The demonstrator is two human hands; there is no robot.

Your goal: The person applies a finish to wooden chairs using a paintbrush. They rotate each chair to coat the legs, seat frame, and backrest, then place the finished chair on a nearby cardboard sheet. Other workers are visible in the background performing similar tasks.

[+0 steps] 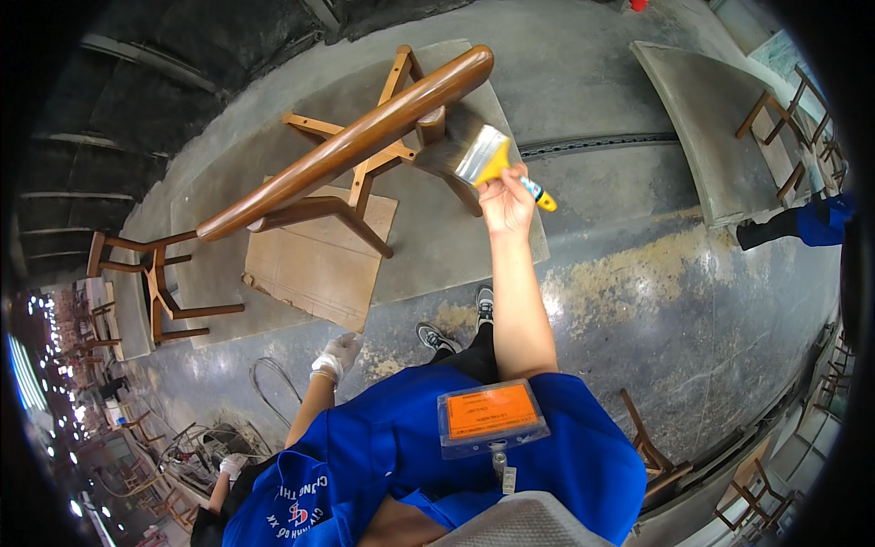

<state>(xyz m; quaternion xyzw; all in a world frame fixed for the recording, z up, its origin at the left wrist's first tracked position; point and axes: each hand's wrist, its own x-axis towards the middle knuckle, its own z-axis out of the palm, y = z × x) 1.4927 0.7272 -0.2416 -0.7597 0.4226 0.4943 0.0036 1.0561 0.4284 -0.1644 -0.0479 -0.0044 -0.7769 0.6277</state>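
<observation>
My right hand [507, 196], bare, grips a wide flat paintbrush [488, 158] with a metal ferrule and yellow handle. The brush's dark bristles are blurred beside a brown wooden chair frame [360, 137], whose long, glossy rail slants across the view. Lighter crossed bars and splayed legs show beneath the rail. A sheet of cardboard [310, 264] lies partly under the frame on a broad grey board [437, 246]. Lower down, my left hand [337, 356], in a white glove, hangs near the cardboard's near corner, fingers loosely bent, with nothing visible in it.
Another wooden chair frame [155, 278] stands at the left end of the board. On the right, a second grey board [679, 137] bears more frames, with a person in blue [825, 221] beside it. A hose [269, 369] loops on the floor to my left. Another gloved hand [234, 465] shows lower left.
</observation>
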